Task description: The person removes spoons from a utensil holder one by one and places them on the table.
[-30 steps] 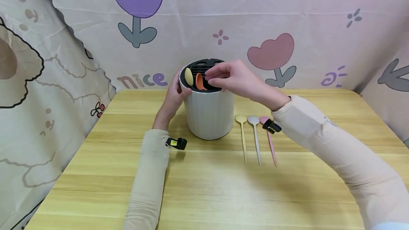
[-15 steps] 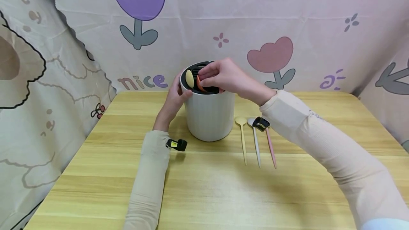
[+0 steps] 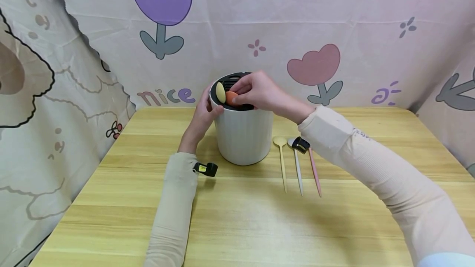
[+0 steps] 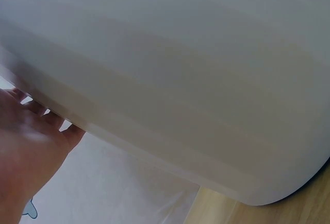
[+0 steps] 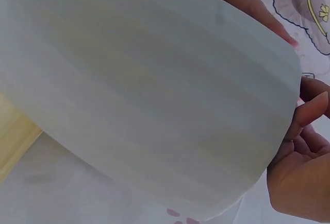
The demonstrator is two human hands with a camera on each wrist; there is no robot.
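Two slender spoons (image 3: 298, 172) are partly hidden by the wrist camera (image 3: 301, 145); the ribbed canister (image 3: 243, 139) is gripped by left fingers (image 3: 216, 111), the rounded orange spoon (image 3: 231, 97) pinched by right fingers (image 3: 243, 81)

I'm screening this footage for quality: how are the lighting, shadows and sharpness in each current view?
Head: bright, a pale sheen on the tabletop, soft shadow near the right sleeve. Left wrist: dim, the white holder greyed, the left hand slightly hazy. Right wrist: also dim, the right hand shaded, the white holder low in contrast.
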